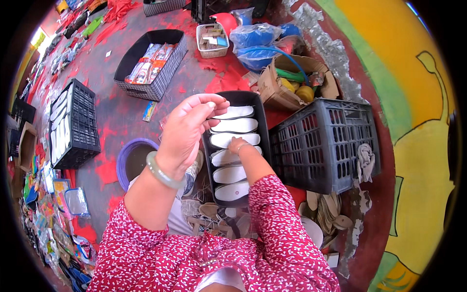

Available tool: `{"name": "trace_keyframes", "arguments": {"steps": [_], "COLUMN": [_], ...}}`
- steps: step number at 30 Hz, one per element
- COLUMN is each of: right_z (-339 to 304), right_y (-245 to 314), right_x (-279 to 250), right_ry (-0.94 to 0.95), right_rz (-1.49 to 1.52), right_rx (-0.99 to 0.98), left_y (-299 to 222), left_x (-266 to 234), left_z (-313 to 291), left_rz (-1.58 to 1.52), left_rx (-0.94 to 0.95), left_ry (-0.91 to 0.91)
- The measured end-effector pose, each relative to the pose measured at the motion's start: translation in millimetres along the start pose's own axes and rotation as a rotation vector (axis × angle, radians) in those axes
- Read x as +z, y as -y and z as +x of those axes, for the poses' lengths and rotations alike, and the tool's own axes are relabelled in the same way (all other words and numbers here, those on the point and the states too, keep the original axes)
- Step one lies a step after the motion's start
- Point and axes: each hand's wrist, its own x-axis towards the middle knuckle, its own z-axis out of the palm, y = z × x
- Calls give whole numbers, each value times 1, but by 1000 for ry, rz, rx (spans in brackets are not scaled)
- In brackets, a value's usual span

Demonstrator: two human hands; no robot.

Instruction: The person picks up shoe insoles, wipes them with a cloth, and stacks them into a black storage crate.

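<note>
Below me stands a dark rectangular bin (263,127) with several white insole-shaped pieces laid in a row across it. Over its far left side my left hand (192,121) is raised, a pale bangle on its wrist. Its thumb and fingers are curled together, and whatever thin thing they may hold is too small to make out. My right hand (238,144) reaches down into the bin, fingers bunched on a white insole (221,140) in the middle of the row. Its fingertips are partly hidden. A thin bracelet circles the right wrist.
Right of the bin sits a large grey plastic crate (323,146), with a cardboard box (279,85) behind it. At left are a purple basin (121,160), a black crate (85,121) of white pieces and a checked box (151,90) of packets. Loose soles (326,209) lie near right.
</note>
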Motion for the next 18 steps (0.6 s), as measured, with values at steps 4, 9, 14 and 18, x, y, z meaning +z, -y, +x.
{"name": "trace_keyframes", "arguments": {"steps": [4, 9, 14, 18], "right_z": [-83, -234, -399, -465], "right_y": [-14, -81, -177, -238], "right_x": [-55, -72, -34, 123], "right_ry": [44, 112, -95, -357], "right_rz": [-167, -282, 539, 1445], "right_rx": [-313, -692, -323, -91], "left_y": [12, 23, 48, 64], "left_x": [4, 9, 32, 20], "left_z": [6, 17, 22, 34], "left_rz": [9, 239, 217, 321], "left_rx": [115, 227, 429, 236], "left_ry": [58, 104, 116, 147]}}
